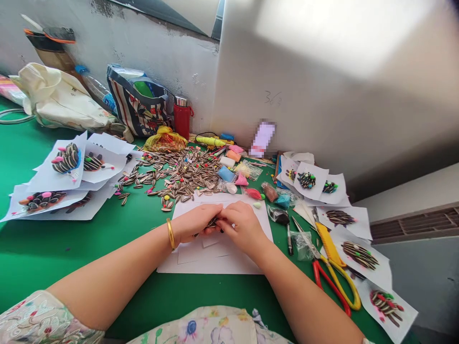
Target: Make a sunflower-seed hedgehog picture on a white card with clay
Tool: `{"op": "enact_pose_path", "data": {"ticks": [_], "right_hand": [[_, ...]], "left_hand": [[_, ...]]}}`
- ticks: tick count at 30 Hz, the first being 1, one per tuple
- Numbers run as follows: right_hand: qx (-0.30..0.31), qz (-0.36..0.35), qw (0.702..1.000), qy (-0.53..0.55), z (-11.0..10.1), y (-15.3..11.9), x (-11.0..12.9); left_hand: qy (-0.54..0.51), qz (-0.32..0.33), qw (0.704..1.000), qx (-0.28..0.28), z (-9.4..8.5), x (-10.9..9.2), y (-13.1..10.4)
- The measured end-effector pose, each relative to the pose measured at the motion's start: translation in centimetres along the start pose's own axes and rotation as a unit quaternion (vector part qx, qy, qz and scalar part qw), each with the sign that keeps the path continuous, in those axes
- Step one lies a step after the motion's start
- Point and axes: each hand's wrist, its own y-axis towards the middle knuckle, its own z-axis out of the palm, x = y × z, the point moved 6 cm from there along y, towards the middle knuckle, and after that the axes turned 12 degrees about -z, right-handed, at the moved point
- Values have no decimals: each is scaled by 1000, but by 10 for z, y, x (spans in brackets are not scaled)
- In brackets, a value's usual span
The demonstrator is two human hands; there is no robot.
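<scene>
My left hand (199,222), with a gold bracelet at the wrist, is closed around a small piece covered with striped sunflower seeds (212,222). Fingers of my right hand (239,224) are pressed together against the same piece from the right. Most of the piece is hidden by my fingers. Both hands are over white paper sheets (222,264) in front of me. Just beyond them spreads a pile of loose sunflower seeds (193,172) dotted with small coloured bits.
Paper cards with seed figures lie left (93,184) and right (358,253). Scissors (335,282), a yellow cutter (329,243), a black pen (289,239) and clay packets (226,174) sit right of the seeds. Bags (138,102) and a red flask (181,119) stand by the wall.
</scene>
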Motion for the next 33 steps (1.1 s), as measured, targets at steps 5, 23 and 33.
{"op": "enact_pose_path", "data": {"ticks": [5,23,33], "right_hand": [[-25,14,1000,13,0,0,2],[-148,88,975,138,-10,-11,-25],[-167,149,944,244,-16,-11,-29]], "left_hand": [[11,-1,1000,3,0,0,-1],[12,26,1000,-4,-5,-9,-3],[-10,46,998,-41,-13,-13,-1]]}}
